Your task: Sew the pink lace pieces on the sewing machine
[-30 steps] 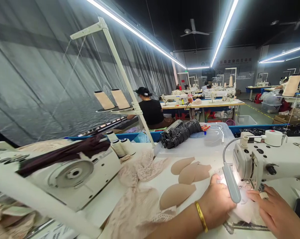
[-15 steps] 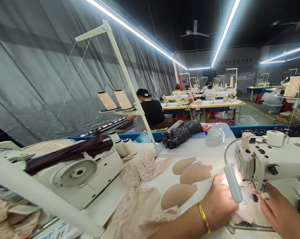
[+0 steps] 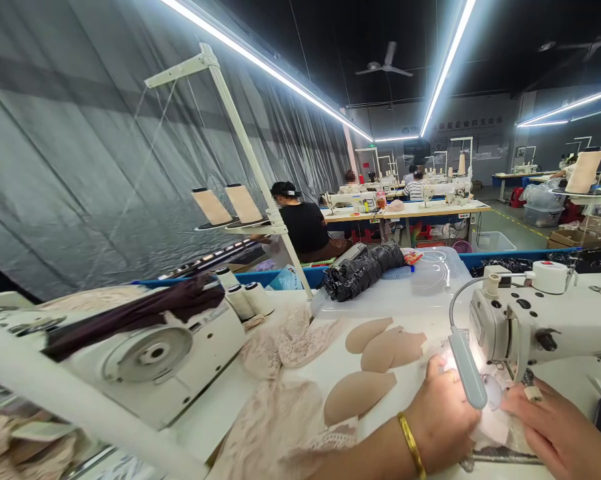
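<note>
My left hand (image 3: 443,417), with a gold bracelet at the wrist, is closed with curled fingers on a pale pink fabric piece (image 3: 493,430) at the sewing machine (image 3: 535,320). My right hand (image 3: 548,417) is on the other side of the fabric, beside the presser foot area. Its fingers are drawn together at the fabric's edge, and the fingertips are partly hidden. A grey lamp (image 3: 466,373) on a bent neck lights the spot and covers part of the work. Beige molded cups (image 3: 360,397) lie left of my left hand.
Pale lace fabric (image 3: 275,420) spreads over the table on the left. Behind it stand a second machine (image 3: 155,367) and a thread stand (image 3: 250,140). A black plastic bundle (image 3: 365,270) rests on a clear bin lid (image 3: 430,287). A person in black (image 3: 303,227) sits beyond.
My right hand has moved left towards the fabric, its fingers folding closer together. My left hand stays nearly in place on the fabric. The view has shifted slightly.
</note>
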### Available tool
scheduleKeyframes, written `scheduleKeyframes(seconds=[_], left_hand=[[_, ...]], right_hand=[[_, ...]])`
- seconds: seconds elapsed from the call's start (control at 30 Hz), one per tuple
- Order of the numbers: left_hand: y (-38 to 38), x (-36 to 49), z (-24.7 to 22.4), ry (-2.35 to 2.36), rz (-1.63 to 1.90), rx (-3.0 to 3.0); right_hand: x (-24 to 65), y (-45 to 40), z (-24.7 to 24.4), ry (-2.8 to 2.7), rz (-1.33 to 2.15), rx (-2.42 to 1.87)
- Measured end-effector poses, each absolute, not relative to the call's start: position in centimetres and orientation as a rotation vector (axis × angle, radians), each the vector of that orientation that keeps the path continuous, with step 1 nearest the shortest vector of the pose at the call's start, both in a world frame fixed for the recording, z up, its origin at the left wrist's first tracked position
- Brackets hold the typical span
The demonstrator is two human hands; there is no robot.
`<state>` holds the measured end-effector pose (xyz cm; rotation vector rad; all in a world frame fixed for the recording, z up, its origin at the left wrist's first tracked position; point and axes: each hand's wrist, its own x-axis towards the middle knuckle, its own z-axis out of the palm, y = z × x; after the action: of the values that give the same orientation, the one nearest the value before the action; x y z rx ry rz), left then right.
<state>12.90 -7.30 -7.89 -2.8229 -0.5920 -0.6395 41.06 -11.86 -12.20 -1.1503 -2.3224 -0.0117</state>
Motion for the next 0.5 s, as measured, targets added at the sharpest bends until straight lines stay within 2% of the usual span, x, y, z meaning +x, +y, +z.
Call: scheduleKeyframes(seconds=[0.2,0.4,0.5], left_hand=[[-8.1,13.3,-11.1,-0.442,-0.678,-2.929],[-8.1,13.3,-9.4,-0.559,-0.629,-3.037],[-7.9,13.2,-8.5,-0.768,-0.826,-3.235]], right_hand=[[38.8,-12.7,-7.9,-2.527,0.292,-1.033],[39.1,-12.5,-9.4,-2.499,0.221,-1.052],[39.4,-12.3,-10.4,-2.483,0.166,-1.085]])
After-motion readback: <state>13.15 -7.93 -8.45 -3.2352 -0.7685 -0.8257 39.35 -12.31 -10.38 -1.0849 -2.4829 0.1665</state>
